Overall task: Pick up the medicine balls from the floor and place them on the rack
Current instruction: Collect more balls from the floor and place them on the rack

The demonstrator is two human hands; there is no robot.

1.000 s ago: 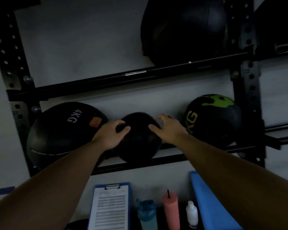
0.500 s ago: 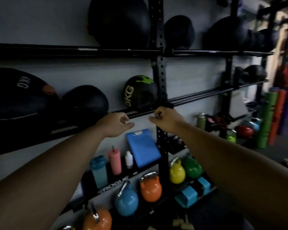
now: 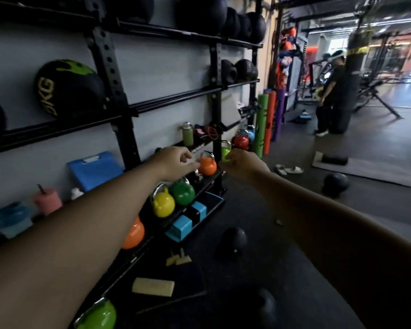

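Observation:
Three black medicine balls lie on the dark floor: one near the rack's foot (image 3: 233,243), one at the bottom of the view (image 3: 259,309), one farther off by a mat (image 3: 336,185). The black wall rack (image 3: 109,67) runs along the left and carries a black ball with green splashes (image 3: 69,90) plus several dark balls higher up. My left hand (image 3: 173,162) and my right hand (image 3: 243,165) are stretched out in mid-air, fingers loosely curled, holding nothing.
Coloured kettlebells (image 3: 163,204) fill the rack's low shelves, with bottles and a blue clipboard (image 3: 94,166) above. Foam wedges (image 3: 153,287) and slippers (image 3: 288,169) lie on the floor. Upright foam rollers (image 3: 262,124) stand at the rack's end. A person (image 3: 335,96) stands far right.
Both hands let go of the small black ball on the rack shelf and drew back. My view swung right and down, bringing the floor and its loose balls into sight.

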